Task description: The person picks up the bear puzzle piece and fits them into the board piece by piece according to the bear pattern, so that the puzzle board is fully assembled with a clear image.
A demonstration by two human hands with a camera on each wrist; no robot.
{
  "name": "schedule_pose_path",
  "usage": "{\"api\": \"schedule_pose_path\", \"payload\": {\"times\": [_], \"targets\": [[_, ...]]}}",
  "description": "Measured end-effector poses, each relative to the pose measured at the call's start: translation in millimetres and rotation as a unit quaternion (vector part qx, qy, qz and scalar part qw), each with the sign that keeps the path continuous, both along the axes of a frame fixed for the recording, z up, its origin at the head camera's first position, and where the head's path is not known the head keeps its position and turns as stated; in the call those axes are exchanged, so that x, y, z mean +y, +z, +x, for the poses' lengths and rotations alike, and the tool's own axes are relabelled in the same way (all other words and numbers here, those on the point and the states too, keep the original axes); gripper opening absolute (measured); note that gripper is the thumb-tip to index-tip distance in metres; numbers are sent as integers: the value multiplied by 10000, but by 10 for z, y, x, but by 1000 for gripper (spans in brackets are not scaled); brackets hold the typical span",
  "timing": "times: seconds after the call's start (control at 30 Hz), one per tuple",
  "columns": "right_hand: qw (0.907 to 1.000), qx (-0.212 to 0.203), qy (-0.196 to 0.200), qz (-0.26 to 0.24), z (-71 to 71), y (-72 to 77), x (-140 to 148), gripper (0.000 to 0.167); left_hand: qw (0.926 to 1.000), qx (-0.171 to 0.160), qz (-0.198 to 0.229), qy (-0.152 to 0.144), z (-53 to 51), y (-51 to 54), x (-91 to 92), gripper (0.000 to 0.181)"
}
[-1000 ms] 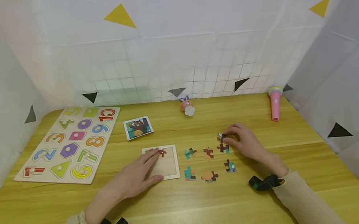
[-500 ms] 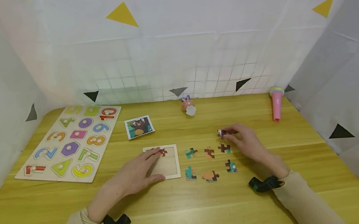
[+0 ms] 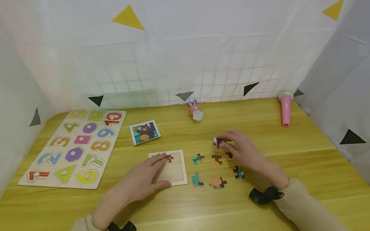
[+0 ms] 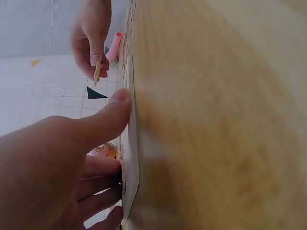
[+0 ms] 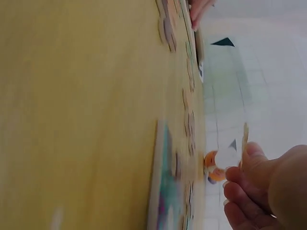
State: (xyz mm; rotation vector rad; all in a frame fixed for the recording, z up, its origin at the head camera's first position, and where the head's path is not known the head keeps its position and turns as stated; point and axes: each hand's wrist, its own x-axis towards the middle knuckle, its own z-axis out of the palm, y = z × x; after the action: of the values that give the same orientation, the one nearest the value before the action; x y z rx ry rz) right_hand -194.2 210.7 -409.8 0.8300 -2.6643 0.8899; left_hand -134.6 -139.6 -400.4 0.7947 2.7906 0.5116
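Observation:
My right hand (image 3: 244, 150) pinches a jigsaw piece (image 3: 216, 142) between thumb and fingers, raised above the table. From the left wrist view, that piece is edge-on and clear of the surface. On the shallow wooden puzzle tray (image 3: 183, 168) rest the fingers and thumb of my left hand (image 3: 139, 181), spread and fairly straight. A brown piece (image 3: 169, 157) lies inside the tray by my left fingertips; my fingers hide the tray's left part. Several loose pieces lie right of the tray, among them a teal one (image 3: 197, 180) and an orange-brown one (image 3: 218, 182).
Behind the tray lies a bear picture card (image 3: 145, 132). A number-and-shape peg board (image 3: 74, 153) occupies the left side. Toward the back stand a small pink rabbit-eared toy (image 3: 194, 109) and, farther right, a pink toy microphone (image 3: 286, 109). White sheets enclose the table's back and sides.
My right hand has lifted the piece from the back right of the loose pieces and carried it left toward the tray. My left hand stays on the tray.

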Motion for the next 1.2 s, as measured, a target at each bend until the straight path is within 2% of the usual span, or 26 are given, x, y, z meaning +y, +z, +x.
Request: {"api": "schedule_pose_path", "payload": {"times": [0.13, 0.4, 0.7, 0.93, 1.2], "targets": [[9998, -123, 165, 23, 28, 58, -195, 26, 10000, -27, 37, 8, 4, -10, 2, 79], [9983, 29, 581, 27, 55, 114, -643, 23, 10000, 26, 40, -32, -8, -14, 1, 80], [9955, -49, 930, 154, 7, 145, -1072, 19, 9999, 90, 116, 2, -8, -44, -5, 80], [9926, -161, 1080, 531, -3, 61, -1200, 20, 9997, 163, 208, 1, -7, -71, -16, 81], [9910, -262, 1235, 444, 11, -39, -1183, 21, 9996, 242, 165, -56, -2, -71, -26, 80]]}}
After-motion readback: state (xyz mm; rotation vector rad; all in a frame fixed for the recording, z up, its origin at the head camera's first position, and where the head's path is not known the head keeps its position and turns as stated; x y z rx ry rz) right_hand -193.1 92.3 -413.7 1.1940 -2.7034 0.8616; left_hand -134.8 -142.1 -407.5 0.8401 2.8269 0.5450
